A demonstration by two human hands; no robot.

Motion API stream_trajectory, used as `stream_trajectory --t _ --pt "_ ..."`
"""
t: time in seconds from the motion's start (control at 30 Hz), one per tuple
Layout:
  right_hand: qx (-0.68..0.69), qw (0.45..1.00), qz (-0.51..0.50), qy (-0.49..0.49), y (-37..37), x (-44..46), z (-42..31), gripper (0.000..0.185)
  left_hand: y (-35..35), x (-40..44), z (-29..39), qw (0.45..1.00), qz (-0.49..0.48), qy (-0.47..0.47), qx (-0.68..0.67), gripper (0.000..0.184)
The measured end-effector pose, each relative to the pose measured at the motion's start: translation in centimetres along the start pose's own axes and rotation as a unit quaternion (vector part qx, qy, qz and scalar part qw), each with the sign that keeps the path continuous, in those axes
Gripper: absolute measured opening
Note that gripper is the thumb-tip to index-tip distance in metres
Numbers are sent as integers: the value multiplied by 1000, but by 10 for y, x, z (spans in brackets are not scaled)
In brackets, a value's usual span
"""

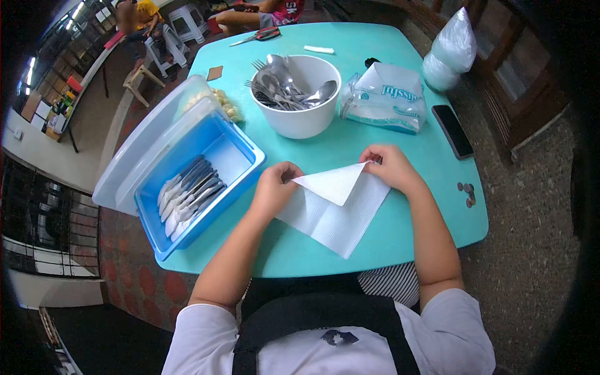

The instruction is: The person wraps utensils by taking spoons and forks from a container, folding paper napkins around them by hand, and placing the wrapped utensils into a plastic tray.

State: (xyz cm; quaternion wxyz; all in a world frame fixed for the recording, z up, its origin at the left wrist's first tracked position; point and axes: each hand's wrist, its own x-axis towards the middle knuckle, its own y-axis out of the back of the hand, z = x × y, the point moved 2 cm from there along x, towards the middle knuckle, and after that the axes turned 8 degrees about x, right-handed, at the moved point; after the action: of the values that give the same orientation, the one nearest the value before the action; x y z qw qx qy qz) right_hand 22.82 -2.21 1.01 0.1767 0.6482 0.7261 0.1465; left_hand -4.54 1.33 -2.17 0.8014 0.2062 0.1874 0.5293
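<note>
A white paper napkin point(337, 225) lies on the turquoise table in front of me, its far corner folded over toward me. My left hand point(276, 186) pinches one end of the fold, and my right hand point(389, 167) pinches the other end. Beyond the napkin stands a white bowl point(306, 124) with several loose forks and spoons point(281, 81) in it. To the left is a blue plastic tray point(240, 147) holding several sets of cutlery point(190, 194) with their lower parts wrapped in white napkin. An opened napkin pack point(384, 100) rests behind my right hand.
A clear lid point(119, 175) leans along the tray's left side. On the turquoise table point(325, 150) are scissors point(262, 35), a phone point(452, 131), coins point(467, 194), a small white strip point(319, 49) and a bag of yellowish pieces point(226, 105). A filled plastic bag point(451, 53) stands at the right edge. People sit beyond.
</note>
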Motion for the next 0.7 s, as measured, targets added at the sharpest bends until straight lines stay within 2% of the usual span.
stream_trajectory --t 0.13,0.23,0.33,0.5,0.63,0.7 --pt "-34 996 37 71 0 3 1 21 -1 0 -1 999 -22 -13 21 13" --pt "-8 997 37 71 -3 3 8 23 3 -3 8 998 -29 -17 50 14" --pt "-35 999 15 24 -1 4 10 25 4 -4 10 996 -24 -40 77 14" --pt "-53 998 24 17 -3 4 8 27 1 1 -3 995 6 -65 79 13" --pt "-108 994 -4 7 -4 4 2 36 2 1 0 996 -3 -35 80 17" --pt "-136 990 7 44 -5 5 11 38 2 2 -1 997 -12 -19 79 20"
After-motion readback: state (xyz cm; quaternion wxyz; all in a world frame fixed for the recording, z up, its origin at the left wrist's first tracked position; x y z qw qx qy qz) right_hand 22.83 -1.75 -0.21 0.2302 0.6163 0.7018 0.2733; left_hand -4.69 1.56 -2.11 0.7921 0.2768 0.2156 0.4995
